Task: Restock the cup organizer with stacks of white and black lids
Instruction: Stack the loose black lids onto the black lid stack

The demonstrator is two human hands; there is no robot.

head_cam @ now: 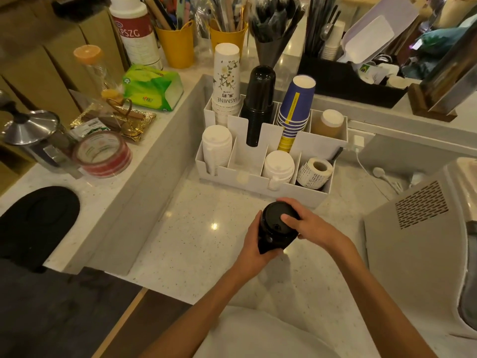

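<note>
A stack of black lids (274,228) is held over the counter just in front of the white cup organizer (255,180). My left hand (254,248) grips the stack's left side from below. My right hand (307,226) holds its right side, thumb pressed on the top lid. In the organizer's front row, a stack of white lids (216,147) fills the left slot and another white lid stack (278,166) sits in the third slot. The slot (246,157) between them holds nothing.
Behind the lid slots stand white jasmine cups (226,81), black cups (259,104) and blue cups (295,109). A label roll (315,171) fills the front right slot. A grey machine (418,236) stands to the right. A raised ledge on the left carries a tape roll (102,153).
</note>
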